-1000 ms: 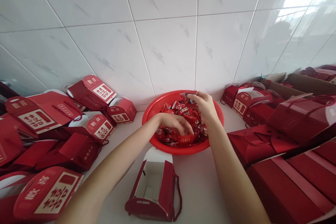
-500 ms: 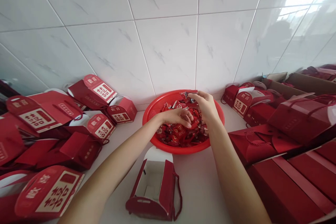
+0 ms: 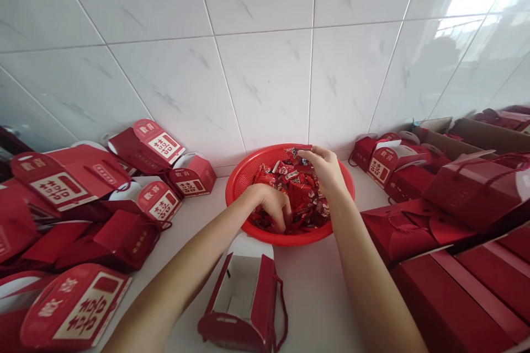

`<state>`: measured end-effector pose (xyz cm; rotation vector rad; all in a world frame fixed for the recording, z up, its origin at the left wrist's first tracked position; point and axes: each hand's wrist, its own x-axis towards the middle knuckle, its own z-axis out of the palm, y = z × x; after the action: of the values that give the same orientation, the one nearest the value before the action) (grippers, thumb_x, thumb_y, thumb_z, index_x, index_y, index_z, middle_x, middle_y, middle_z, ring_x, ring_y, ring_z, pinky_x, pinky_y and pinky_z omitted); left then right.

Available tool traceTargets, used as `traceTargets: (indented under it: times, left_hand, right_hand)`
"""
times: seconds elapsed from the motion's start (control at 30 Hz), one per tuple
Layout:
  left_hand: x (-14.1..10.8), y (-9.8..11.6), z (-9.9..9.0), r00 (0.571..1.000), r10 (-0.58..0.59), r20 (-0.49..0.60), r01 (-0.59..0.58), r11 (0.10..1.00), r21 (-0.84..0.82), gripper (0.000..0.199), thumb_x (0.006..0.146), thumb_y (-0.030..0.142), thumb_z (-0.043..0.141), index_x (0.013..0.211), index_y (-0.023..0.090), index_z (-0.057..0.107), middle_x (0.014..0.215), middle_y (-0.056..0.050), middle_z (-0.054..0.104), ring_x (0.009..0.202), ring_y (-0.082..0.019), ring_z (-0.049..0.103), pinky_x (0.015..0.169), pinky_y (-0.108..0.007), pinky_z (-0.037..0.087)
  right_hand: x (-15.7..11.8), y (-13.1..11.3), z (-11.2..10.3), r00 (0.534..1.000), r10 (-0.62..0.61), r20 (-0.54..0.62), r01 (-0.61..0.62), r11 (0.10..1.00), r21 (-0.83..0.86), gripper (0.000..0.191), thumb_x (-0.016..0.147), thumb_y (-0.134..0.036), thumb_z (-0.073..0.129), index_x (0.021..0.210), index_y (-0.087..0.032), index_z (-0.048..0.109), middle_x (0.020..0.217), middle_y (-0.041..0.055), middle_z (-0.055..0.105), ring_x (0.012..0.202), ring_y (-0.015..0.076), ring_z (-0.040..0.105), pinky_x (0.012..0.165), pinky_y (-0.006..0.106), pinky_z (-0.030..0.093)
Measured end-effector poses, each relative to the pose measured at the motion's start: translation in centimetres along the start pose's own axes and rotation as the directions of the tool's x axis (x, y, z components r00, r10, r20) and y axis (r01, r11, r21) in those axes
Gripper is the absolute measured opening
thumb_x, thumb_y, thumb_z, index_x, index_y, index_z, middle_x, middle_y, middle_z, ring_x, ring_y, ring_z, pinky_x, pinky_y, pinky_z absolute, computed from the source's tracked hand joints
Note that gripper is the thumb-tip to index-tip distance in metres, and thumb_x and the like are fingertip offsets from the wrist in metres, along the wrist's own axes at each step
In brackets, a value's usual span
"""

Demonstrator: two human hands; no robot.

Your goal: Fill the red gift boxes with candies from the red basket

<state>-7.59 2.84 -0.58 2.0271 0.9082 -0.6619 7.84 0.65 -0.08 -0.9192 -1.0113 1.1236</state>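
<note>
A red plastic basket (image 3: pixel 238 182) with a perforated wall holds many wrapped candies (image 3: pixel 300 193) in red and dark wrappers. My left hand (image 3: pixel 273 207) is down in the near left part of the heap, fingers curled, their tips partly hidden among the wrappers. Over the far right of the basket, my right hand (image 3: pixel 327 168) pinches a wrapped candy (image 3: pixel 298 155) between thumb and fingers. In front of the basket stands an open red gift box (image 3: pixel 238 292), its white inside showing nothing in it and a red cord handle hanging on its right.
Red gift boxes (image 3: pixel 70 179) with white printed labels are piled on the left. More red boxes (image 3: pixel 414 220) crowd the right side, with brown cartons (image 3: pixel 488 135) behind them. A white tiled wall (image 3: pixel 265 77) rises directly behind the basket.
My left hand has moved down and left, from above the middle of the candies into the heap near the basket's front. The right hand stays nearly in place with its candy.
</note>
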Motion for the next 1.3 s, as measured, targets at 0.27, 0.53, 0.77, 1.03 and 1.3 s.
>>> traceTargets:
  times: [0.27, 0.53, 0.77, 1.03, 1.3]
  left_hand:
    - [0.4, -0.6, 0.0, 0.994, 0.092, -0.053, -0.096, 0.991, -0.095, 0.011, 0.064, 0.025, 0.067, 0.065, 0.023, 0.078, 0.07, 0.0, 0.074, 0.072, -0.019, 0.065, 0.066, -0.026, 0.048]
    - [-0.2, -1.1, -0.7, 0.944, 0.205, -0.26, -0.286, 0.901, -0.325, 0.022, 0.074, 0.026, 0.057, 0.073, 0.023, 0.079, 0.082, 0.001, 0.077, 0.086, -0.018, 0.068, 0.085, -0.025, 0.048]
    - [-0.6, -1.2, -0.8, 0.887, 0.191, -0.42, -0.336, 0.891, -0.306, 0.023, 0.083, 0.037, 0.062, 0.081, 0.021, 0.077, 0.093, -0.001, 0.076, 0.098, -0.02, 0.065, 0.092, -0.026, 0.046]
    - [-1.6, -1.6, -1.1, 0.667, -0.063, -0.742, -0.525, 0.667, -0.528, 0.025, 0.078, 0.042, 0.065, 0.083, 0.019, 0.072, 0.085, -0.002, 0.074, 0.083, -0.019, 0.066, 0.076, -0.028, 0.052]
    - [-2.8, 0.0, -0.5, 0.233, -0.181, -0.955, -0.874, 0.392, -0.287, 0.032, 0.066, 0.024, 0.067, 0.098, 0.017, 0.067, 0.09, -0.001, 0.071, 0.08, -0.014, 0.065, 0.079, -0.026, 0.054]
  right_hand:
    - [0.1, 0.1, -0.1, 1.0, -0.005, 0.01, 0.005, 1.0, -0.008, 0.024, 0.063, -0.037, 0.078, 0.077, -0.019, 0.07, 0.066, -0.0004, 0.066, 0.072, 0.0176, 0.064, 0.065, 0.03, 0.054]
    - [0.2, 0.2, 0.0, 1.0, -0.002, 0.012, 0.002, 1.0, -0.002, 0.025, 0.062, -0.038, 0.079, 0.076, -0.019, 0.07, 0.066, -0.0001, 0.065, 0.069, 0.0174, 0.063, 0.064, 0.031, 0.053]
    - [0.2, 0.0, -0.1, 1.0, -0.001, 0.006, 0.001, 1.0, 0.001, 0.029, 0.06, -0.041, 0.081, 0.074, -0.019, 0.07, 0.067, -0.0004, 0.065, 0.07, 0.0169, 0.061, 0.066, 0.03, 0.053]
    - [0.2, -0.2, -0.2, 0.999, 0.036, 0.009, -0.036, 0.994, 0.101, 0.029, 0.062, -0.044, 0.08, 0.073, -0.019, 0.069, 0.076, 0.0006, 0.068, 0.069, 0.0152, 0.064, 0.064, 0.028, 0.056]
    - [-0.2, -0.7, 0.0, 0.993, 0.11, 0.047, -0.114, 0.99, 0.087, 0.027, 0.065, -0.04, 0.082, 0.076, -0.019, 0.07, 0.086, 0.0022, 0.069, 0.069, 0.0143, 0.064, 0.056, 0.026, 0.059]
